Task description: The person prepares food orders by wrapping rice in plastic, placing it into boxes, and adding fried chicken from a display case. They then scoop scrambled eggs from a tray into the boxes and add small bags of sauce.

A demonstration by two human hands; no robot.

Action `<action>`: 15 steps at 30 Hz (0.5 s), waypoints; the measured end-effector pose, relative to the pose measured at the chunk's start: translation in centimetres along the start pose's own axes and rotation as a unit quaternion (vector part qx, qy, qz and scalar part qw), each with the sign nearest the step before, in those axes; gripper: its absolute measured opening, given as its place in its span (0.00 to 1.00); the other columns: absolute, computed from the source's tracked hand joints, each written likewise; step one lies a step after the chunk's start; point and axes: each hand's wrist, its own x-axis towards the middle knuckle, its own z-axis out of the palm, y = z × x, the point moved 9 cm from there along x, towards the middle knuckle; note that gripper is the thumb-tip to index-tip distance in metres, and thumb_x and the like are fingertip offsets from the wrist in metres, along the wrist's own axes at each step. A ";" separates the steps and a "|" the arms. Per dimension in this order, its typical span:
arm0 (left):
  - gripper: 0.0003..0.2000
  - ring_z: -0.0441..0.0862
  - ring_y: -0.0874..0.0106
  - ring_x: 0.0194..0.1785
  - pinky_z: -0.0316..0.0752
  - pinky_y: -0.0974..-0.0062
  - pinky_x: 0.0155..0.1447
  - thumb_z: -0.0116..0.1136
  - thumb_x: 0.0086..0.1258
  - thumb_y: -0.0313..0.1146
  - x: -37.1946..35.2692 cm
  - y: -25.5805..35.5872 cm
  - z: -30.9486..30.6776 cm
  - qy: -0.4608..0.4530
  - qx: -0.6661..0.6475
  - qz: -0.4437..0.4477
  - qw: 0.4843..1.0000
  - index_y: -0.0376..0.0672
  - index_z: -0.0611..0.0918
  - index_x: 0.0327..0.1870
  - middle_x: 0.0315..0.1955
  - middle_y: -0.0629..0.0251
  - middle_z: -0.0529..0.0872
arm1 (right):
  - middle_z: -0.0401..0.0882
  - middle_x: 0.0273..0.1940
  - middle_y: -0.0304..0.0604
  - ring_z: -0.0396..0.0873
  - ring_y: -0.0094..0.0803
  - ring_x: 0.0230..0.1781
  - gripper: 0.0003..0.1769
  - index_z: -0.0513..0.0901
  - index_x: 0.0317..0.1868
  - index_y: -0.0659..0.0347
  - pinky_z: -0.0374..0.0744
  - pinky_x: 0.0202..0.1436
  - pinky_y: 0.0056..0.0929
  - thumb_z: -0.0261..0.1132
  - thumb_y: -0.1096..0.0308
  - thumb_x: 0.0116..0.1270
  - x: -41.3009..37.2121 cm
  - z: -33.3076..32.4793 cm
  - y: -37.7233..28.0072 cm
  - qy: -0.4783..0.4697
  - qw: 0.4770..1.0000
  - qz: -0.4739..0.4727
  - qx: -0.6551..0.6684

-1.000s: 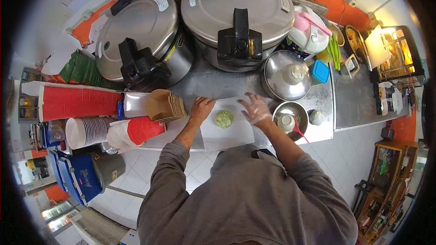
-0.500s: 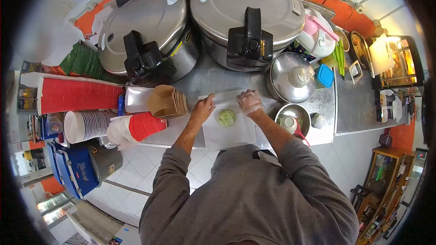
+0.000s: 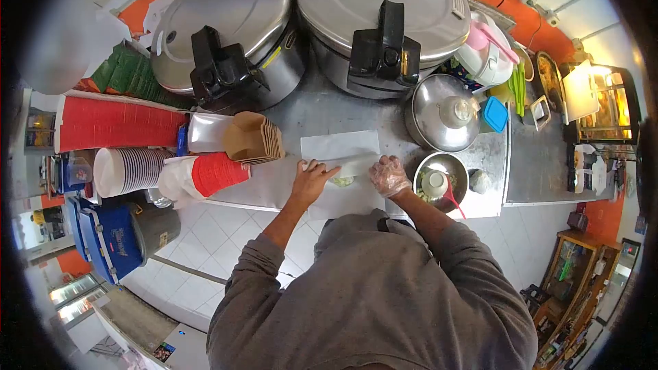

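A white paper sheet (image 3: 356,195) lies on the steel counter in front of me. Its far side is folded toward me, so only a sliver of the flat pale-green food (image 3: 343,181) shows below the fold. My bare left hand (image 3: 314,179) pinches the fold's left end, index finger stretched along it. At the right end my right hand (image 3: 391,176), in a clear plastic glove, has its fingers curled on the paper. More white paper (image 3: 339,144) lies beyond the fold. Right of my gloved hand stands a metal bowl (image 3: 462,173) holding a white cup and a red-handled utensil.
Two large lidded cookers (image 3: 384,14) stand at the back. A domed metal pot (image 3: 426,127) sits behind the bowl. Brown paper trays (image 3: 252,138), red cups (image 3: 218,173) and stacked white containers (image 3: 130,171) line the left. A blue-lidded box (image 3: 494,114) is at the right.
Both hands have drawn the paper's far edge toward me and over the food, which showed whole before. The view has shifted slightly.
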 end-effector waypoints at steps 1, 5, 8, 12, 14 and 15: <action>0.20 0.74 0.73 0.51 0.61 0.54 0.59 0.55 0.64 0.28 0.0 0.1 0.1 0.000 0.001 -0.001 1.000 0.62 0.81 0.56 0.38 0.74 0.80 | 0.77 0.38 0.38 0.72 0.37 0.49 0.10 0.80 0.35 0.51 0.69 0.54 0.43 0.61 0.60 0.53 0.0 0.2 0.1 0.001 1.000 -0.001 0.000; 0.25 0.69 0.71 0.56 0.55 0.48 0.63 0.58 0.62 0.34 0.0 0.8 -0.7 -0.055 -0.012 -0.012 0.998 0.65 0.76 0.63 0.48 0.70 0.76 | 0.73 0.49 0.45 0.72 0.44 0.53 0.21 0.79 0.51 0.48 0.72 0.54 0.45 0.61 0.64 0.55 1.1 -2.8 3.3 -0.054 0.982 0.176 0.037; 0.28 0.66 0.69 0.63 0.50 0.44 0.67 0.60 0.59 0.38 -0.1 1.0 -0.9 -0.067 -0.047 -0.004 0.997 0.60 0.74 0.65 0.58 0.70 0.73 | 0.75 0.50 0.50 0.73 0.47 0.54 0.28 0.78 0.59 0.41 0.76 0.56 0.44 0.62 0.66 0.55 1.2 2.1 6.3 -0.105 0.965 0.216 0.102; 0.33 0.57 0.69 0.73 0.39 0.40 0.72 0.61 0.57 0.39 -0.7 1.9 0.0 -0.097 -0.073 0.023 0.992 0.51 0.69 0.68 0.69 0.73 0.66 | 0.79 0.52 0.51 0.75 0.47 0.56 0.23 0.82 0.54 0.47 0.75 0.60 0.41 0.65 0.60 0.54 0.4 8.0 7.8 -0.081 0.919 0.252 0.291; 0.33 0.56 0.69 0.74 0.38 0.39 0.72 0.61 0.58 0.40 -1.2 2.0 0.3 -0.092 -0.077 0.021 0.993 0.50 0.69 0.68 0.70 0.73 0.65 | 0.80 0.53 0.51 0.76 0.47 0.56 0.23 0.83 0.52 0.48 0.74 0.62 0.39 0.66 0.56 0.53 -0.3 7.9 7.3 -0.099 0.882 0.299 0.352; 0.34 0.55 0.69 0.74 0.36 0.38 0.73 0.61 0.58 0.41 -1.4 2.1 0.5 -0.087 -0.081 0.025 0.993 0.48 0.68 0.69 0.70 0.73 0.64 | 0.80 0.53 0.50 0.76 0.48 0.56 0.25 0.84 0.52 0.50 0.74 0.62 0.40 0.67 0.53 0.53 -0.4 8.3 7.5 -0.120 0.899 0.309 0.286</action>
